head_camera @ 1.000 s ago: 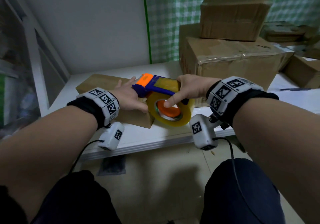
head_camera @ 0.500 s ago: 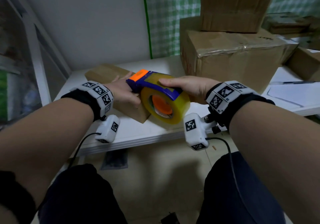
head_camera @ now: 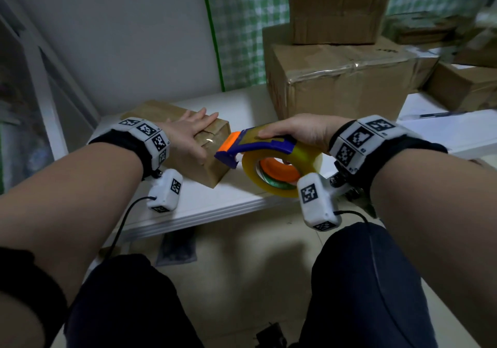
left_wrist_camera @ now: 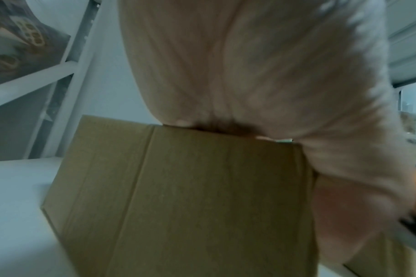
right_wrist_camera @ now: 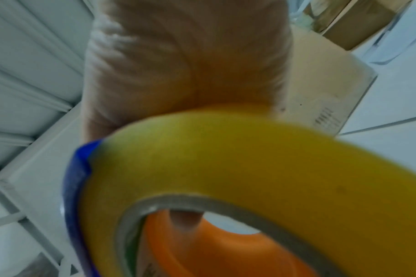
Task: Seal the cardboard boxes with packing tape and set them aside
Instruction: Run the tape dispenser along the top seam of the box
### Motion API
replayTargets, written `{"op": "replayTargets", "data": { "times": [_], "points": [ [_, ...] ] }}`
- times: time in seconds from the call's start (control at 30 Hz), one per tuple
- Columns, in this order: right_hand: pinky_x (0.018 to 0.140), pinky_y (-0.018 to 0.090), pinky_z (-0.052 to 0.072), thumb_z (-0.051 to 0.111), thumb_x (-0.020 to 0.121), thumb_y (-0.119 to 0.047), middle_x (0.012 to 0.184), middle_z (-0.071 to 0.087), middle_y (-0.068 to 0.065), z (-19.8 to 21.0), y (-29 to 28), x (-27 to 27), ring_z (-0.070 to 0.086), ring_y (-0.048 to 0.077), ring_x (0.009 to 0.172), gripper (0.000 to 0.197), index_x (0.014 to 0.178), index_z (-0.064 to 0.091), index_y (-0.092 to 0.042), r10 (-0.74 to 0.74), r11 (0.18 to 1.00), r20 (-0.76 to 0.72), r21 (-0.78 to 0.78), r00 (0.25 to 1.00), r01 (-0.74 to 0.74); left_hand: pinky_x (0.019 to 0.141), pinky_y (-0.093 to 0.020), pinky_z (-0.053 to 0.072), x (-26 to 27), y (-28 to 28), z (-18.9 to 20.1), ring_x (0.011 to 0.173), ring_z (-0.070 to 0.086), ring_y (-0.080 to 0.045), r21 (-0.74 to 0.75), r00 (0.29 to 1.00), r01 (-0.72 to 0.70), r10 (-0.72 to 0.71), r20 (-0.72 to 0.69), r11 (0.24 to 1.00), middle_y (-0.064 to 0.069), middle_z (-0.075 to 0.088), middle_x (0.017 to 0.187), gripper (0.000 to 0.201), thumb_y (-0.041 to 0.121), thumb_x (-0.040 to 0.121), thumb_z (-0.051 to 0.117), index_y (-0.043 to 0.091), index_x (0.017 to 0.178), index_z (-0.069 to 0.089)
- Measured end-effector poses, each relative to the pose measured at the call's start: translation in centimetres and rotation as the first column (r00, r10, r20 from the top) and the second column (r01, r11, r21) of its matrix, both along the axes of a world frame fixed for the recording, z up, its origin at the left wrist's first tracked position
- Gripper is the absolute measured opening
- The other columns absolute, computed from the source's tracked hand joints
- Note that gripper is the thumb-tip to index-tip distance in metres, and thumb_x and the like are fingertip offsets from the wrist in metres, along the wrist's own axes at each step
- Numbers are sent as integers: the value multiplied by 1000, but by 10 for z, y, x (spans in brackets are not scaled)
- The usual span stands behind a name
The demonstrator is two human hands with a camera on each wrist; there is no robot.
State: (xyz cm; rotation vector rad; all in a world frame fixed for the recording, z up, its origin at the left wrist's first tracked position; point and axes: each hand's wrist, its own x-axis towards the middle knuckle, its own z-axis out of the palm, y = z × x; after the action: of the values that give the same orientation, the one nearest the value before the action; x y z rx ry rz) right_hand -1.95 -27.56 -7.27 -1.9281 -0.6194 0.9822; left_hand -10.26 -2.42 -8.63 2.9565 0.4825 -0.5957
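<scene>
A small flat cardboard box (head_camera: 200,162) lies on the white table (head_camera: 215,202) at the left; its side fills the left wrist view (left_wrist_camera: 190,196). My left hand (head_camera: 188,135) rests flat on its top with straight fingers, the palm (left_wrist_camera: 261,75) lying on the box edge. My right hand (head_camera: 298,132) grips a tape dispenser (head_camera: 255,146) with a blue body, an orange front and a yellow tape roll (head_camera: 279,170), held just right of the box's near end. A shiny strip of tape (head_camera: 208,140) shows on the box top. The roll (right_wrist_camera: 249,159) fills the right wrist view.
A large taped carton (head_camera: 344,78) stands behind the right hand with a smaller box (head_camera: 338,8) on top. More boxes (head_camera: 462,86) sit at the far right, by a sheet of paper with a pen (head_camera: 441,114). White shelving (head_camera: 45,97) stands at the left.
My right hand has drawn the dispenser off the box toward the right and tilted it flatter. My left hand has gone from gripping the box's near end to lying flat on its top.
</scene>
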Motion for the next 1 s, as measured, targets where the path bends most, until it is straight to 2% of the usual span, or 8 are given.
{"op": "replayTargets", "data": {
  "times": [0.17,0.3,0.43,0.53,0.57,0.7,0.83,1.0],
  "points": [
    [62,25,51,67,83,-41,60,68,2,4,16,-2,62,17,57,28,75,68,-14,15,999,82,-42,997,-11,112,-59,-5,-1,-2,3,144,-20,-21,-1,999,-8,8,-35,1000,5,-20,157,127,49,48,64,37,148,-13],
    [57,23,51,67,83,-39,58,67,2,5,23,-3,61,16,52,28,80,68,-12,14,998,63,-54,998,-10,115,-49,-3,-1,-2,10,142,-23,-18,-110,997,-55,48,-66,992,7,-21,156,123,47,52,64,36,148,-12],
    [49,19,49,63,87,-38,53,65,0,7,26,-3,59,12,45,26,76,67,-14,29,998,55,-56,998,-26,115,-49,-8,3,-2,11,143,-22,-19,-218,994,-111,107,-30,969,7,-16,157,121,66,48,57,38,150,-2],
    [51,21,50,63,86,-38,57,66,1,8,29,-3,59,14,48,26,87,70,-14,38,998,55,-57,998,-35,113,-56,-8,6,-5,0,144,-17,-22,-107,992,-115,120,42,987,7,-13,158,80,66,87,41,39,149,-1],
    [51,21,49,63,86,-38,58,66,1,8,30,-3,59,14,48,27,91,70,-13,41,998,54,-58,998,-38,112,-60,-7,7,-7,-4,145,-15,-24,-43,991,-112,115,67,993,7,-12,158,71,63,92,33,40,149,-3],
    [43,17,47,57,92,-37,52,63,0,8,32,-5,56,12,43,27,81,65,-14,38,999,-1,-31,999,-38,112,-63,1,10,-18,-14,146,-8,-27,93,987,-109,96,131,990,0,-9,160,64,55,97,25,32,151,-3],
    [40,16,45,50,95,-38,50,59,2,12,34,-6,53,12,40,34,76,60,-12,37,999,-117,-30,992,-41,115,-58,2,14,-26,-14,146,-7,-25,117,984,-119,102,143,986,-4,-9,159,61,43,101,25,23,152,-2],
    [44,19,47,52,93,-41,51,62,4,22,38,-4,55,14,40,39,70,61,-11,-13,995,-128,-99,992,0,114,-58,5,16,-27,-13,146,-5,-24,121,986,-119,103,130,986,-4,-7,160,60,44,101,27,22,152,2]
  ]
}}
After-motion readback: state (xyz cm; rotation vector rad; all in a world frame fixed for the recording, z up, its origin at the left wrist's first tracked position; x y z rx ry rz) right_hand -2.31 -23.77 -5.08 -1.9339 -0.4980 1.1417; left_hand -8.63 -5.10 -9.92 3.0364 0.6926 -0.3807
